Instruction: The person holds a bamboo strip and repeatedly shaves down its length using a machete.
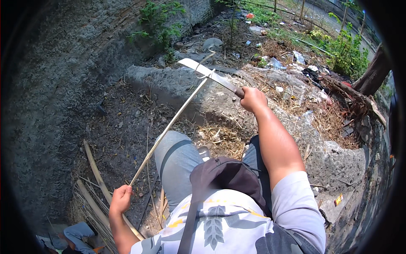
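My left hand [121, 199] is closed round the lower end of a long, thin, pale wooden strip [169, 125], low on the left. From there the strip slants up and away to the right, past my left knee. In my right hand [253, 100] is the dark handle of a machete [217, 78], its broad pale blade pointing up and left. The blade lies across the far end of the strip. Thin curled shavings [207, 63] show around the blade there.
A rough grey wall [55, 106] rises on the left. Longer wooden strips [96, 169] lie on the ground at lower left, near another person's leg [79, 232]. Broken concrete [156, 80] and litter [277, 63] spread ahead, with a tree trunk [374, 72] at right. A dark bag [228, 178] sits on my lap.
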### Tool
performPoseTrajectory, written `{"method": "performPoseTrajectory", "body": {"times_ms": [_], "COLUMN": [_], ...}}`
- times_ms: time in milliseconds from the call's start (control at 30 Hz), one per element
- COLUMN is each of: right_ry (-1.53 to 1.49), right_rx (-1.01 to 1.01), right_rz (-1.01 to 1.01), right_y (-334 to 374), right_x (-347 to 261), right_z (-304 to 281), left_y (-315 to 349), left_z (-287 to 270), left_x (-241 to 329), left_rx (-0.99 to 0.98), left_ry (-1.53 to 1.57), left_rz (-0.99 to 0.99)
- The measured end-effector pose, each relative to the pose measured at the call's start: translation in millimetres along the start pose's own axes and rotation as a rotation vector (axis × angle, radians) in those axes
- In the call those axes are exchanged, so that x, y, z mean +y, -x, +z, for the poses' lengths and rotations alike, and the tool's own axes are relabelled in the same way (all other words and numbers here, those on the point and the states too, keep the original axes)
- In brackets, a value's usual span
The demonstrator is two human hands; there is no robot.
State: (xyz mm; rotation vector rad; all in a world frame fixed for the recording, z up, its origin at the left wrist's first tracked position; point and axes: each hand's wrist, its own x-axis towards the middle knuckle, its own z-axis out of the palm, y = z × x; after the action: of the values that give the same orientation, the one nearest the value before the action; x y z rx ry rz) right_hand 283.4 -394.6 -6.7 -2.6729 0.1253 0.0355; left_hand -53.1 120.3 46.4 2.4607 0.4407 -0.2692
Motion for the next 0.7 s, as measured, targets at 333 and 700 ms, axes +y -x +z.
{"method": "performPoseTrajectory", "body": {"times_ms": [333, 700], "right_ry": [0.056, 0.111], "right_rx": [-0.214, -0.038], "right_rz": [-0.181, -0.305], "right_y": [20, 13], "right_x": [-13, 1], "right_z": [-1, 9], "left_y": [-10, -1], "left_z": [28, 4], "left_x": [11, -10], "left_rx": [-0.028, 0.000], "left_ry": [0.006, -0.048], "left_rz": [0.030, 0.003]}}
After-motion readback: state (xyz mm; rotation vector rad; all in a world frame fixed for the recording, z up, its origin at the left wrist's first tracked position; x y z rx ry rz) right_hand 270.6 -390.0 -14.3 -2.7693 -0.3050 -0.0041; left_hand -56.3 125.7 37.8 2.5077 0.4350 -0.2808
